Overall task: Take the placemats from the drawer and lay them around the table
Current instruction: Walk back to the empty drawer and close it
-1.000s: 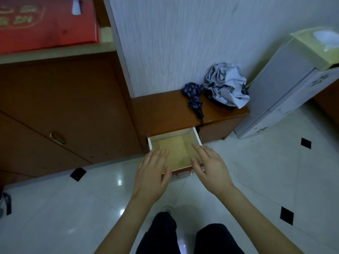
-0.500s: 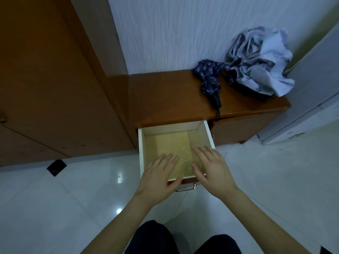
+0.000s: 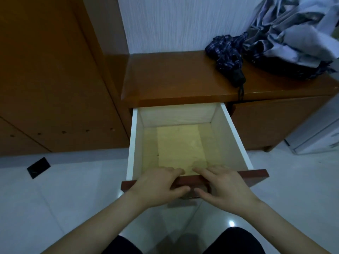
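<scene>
Drawer is pulled wide open, yellowish placemats lying flat inside. Left hand and right hand both reach over the near front edge, fingers spread, nothing gripped. Folded umbrella sits on the cabinet top, far right.

The low cabinet is orange-brown wood with a smooth, faintly glossy varnish. The drawer has matt white painted sides and a darker reddish wooden front. A pale yellow placemat lies flat inside, matt, whether cloth or paper I cannot tell. On top sit a checked cloth umbrella and crumpled grey fabric. The floor tiles are glossy.
</scene>
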